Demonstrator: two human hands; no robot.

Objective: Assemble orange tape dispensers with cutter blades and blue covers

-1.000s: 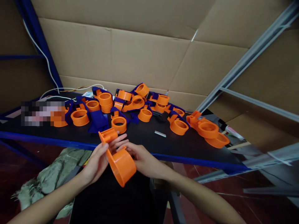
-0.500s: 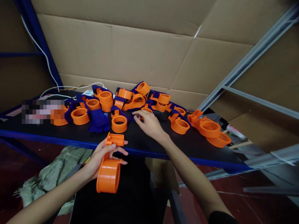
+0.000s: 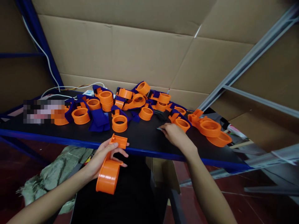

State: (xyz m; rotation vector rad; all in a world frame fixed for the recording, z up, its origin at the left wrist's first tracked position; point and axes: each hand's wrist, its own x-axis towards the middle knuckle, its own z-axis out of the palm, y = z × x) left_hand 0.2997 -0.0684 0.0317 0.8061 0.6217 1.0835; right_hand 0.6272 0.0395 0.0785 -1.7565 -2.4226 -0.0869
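Observation:
My left hand [image 3: 106, 155] grips an orange plastic tape dispenser body [image 3: 109, 175] in front of the table edge, its round hub hanging down and its flat head up. My right hand [image 3: 174, 134] is low over the tabletop, fingers pinched on a small thin grey strip [image 3: 159, 128] whose tip sticks out to the left; the rest is hidden. Just behind that hand lies an orange-and-blue tape dispenser [image 3: 182, 123]. Another tape dispenser [image 3: 119, 123] sits beyond my left hand, and one more [image 3: 146, 113] stands further back between the hands.
Several orange-and-blue dispensers [image 3: 106, 99] crowd the back of the black table [image 3: 140, 137]. Two stacked orange bodies [image 3: 210, 128] lie at the right. Dark blue pieces [image 3: 99, 120] lie left of centre. A dark object [image 3: 160, 115] sits mid-table. White cables [image 3: 58, 93] run at the back left.
My right hand has moved right and toward me from the middle dispenser, uncovering it, and now shows a thin grey strip in its fingers. My left hand has tilted the orange body slightly.

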